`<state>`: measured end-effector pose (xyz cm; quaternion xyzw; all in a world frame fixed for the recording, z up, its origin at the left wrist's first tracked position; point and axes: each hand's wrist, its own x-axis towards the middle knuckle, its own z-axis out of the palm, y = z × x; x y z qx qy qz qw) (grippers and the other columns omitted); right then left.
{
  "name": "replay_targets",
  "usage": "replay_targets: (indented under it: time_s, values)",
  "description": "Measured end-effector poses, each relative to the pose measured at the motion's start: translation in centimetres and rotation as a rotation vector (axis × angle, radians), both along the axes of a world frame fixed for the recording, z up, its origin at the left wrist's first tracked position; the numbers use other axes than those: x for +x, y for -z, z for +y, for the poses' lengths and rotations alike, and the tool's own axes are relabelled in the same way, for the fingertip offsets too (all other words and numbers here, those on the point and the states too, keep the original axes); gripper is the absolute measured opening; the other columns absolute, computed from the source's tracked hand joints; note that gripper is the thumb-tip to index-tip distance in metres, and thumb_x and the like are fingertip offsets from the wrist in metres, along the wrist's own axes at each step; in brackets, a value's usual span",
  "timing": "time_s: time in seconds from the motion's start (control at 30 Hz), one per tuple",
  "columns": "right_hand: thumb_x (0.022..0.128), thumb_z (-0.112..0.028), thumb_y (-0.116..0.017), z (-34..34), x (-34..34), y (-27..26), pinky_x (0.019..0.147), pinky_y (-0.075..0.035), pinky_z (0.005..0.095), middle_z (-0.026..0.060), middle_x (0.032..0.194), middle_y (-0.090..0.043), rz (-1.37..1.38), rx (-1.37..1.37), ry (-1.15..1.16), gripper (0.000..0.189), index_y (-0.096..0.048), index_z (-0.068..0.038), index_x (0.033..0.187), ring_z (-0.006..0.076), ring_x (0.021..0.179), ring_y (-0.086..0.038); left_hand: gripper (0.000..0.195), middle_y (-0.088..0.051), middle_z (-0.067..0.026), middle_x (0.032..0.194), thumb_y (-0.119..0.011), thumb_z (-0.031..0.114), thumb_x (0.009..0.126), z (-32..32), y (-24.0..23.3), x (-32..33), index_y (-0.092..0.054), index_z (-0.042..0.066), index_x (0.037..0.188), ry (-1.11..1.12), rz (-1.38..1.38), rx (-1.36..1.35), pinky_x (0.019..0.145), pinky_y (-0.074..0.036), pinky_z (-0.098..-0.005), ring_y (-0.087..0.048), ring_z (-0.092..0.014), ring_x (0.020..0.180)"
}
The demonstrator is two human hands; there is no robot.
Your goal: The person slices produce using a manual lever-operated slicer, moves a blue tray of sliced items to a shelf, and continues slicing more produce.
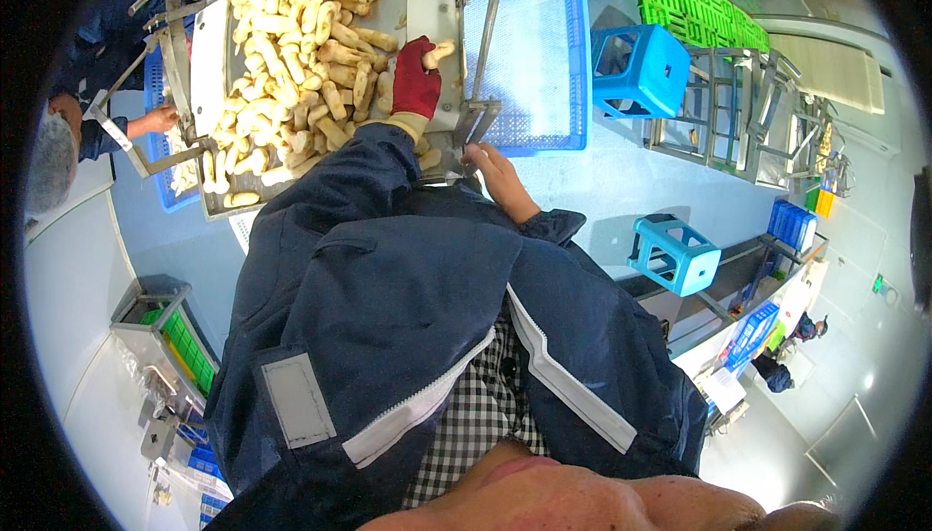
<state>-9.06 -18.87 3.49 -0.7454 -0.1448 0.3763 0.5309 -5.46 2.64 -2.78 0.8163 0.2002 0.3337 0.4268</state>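
Note:
My left hand point(417, 79), in a red glove with a pale cuff, grips a king oyster mushroom point(438, 55) over the metal plate point(435, 10) at the table's right side. A large heap of similar mushrooms point(291, 72) covers the steel table point(218, 203) to the left of the glove. My bare right hand point(504, 180) is at the lower end of a metal bracket point(477, 120) on the table's right edge. Its fingers are bent, and whether they grip the metal cannot be made out.
Right of the table is a blue mesh crate point(580, 58), with blue plastic stools point(648, 69) beyond. Across the heap, a co-worker's hand point(156, 120) is near another metal frame point(175, 58) and a blue crate holding pale pieces point(182, 167). Metal racks point(717, 109) stand farther right.

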Motion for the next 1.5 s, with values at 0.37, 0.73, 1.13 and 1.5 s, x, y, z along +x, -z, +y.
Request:
replay_targets:
  time_s: [0.37,0.73,1.13,1.5]
  values:
    - [0.091,-0.034,-0.044,-0.1,0.1,0.3,0.075,-0.042,0.0303,0.015,0.084,-0.06,-0.016,0.016,0.04,0.039,-0.056,0.003,0.097,0.0223,0.08,-0.055,0.034,-0.058,-0.0102,0.088,-0.063,0.006,0.076,-0.2,-0.2,-0.9,-0.048,0.005,0.106,-0.023,-0.107,-1.484,0.063,-0.052,-0.031,-0.06,-0.019,0.07]
    - [0.091,-0.036,-0.044,0.0,-0.4,0.1,0.073,-0.041,0.0311,0.0148,0.082,-0.059,-0.036,0.038,0.043,0.041,-0.055,0.003,0.094,0.0229,0.08,-0.055,0.029,-0.061,-0.0097,0.073,-0.056,0.031,0.085,-0.3,-0.9,-0.4,-0.054,0.005,0.097,-0.003,0.284,-1.566,0.052,-0.05,-0.0327,-0.061,-0.023,0.061]
    - [0.092,-0.031,-0.043,0.6,-0.5,-0.4,0.077,-0.04,0.0268,0.0081,0.082,-0.057,0.018,0.059,0.047,0.035,-0.056,0.001,0.087,0.0158,0.082,-0.052,0.036,-0.063,-0.0169,0.091,-0.056,0.035,0.078,2.0,3.7,2.1,-0.059,0.005,0.098,0.215,0.655,-0.094,0.078,-0.046,-0.0374,-0.06,-0.032,0.087]
    - [0.091,-0.033,-0.045,0.4,-0.1,1.1,0.072,-0.042,0.0293,0.0122,0.078,-0.059,-0.005,0.049,0.085,0.037,-0.056,0.002,0.089,0.0203,0.075,-0.054,0.034,-0.063,-0.0134,0.093,-0.065,0.016,0.076,2.3,1.0,3.8,-0.056,0.009,0.108,0.261,0.493,-0.749,0.061,-0.054,-0.037,-0.063,-0.026,0.078]
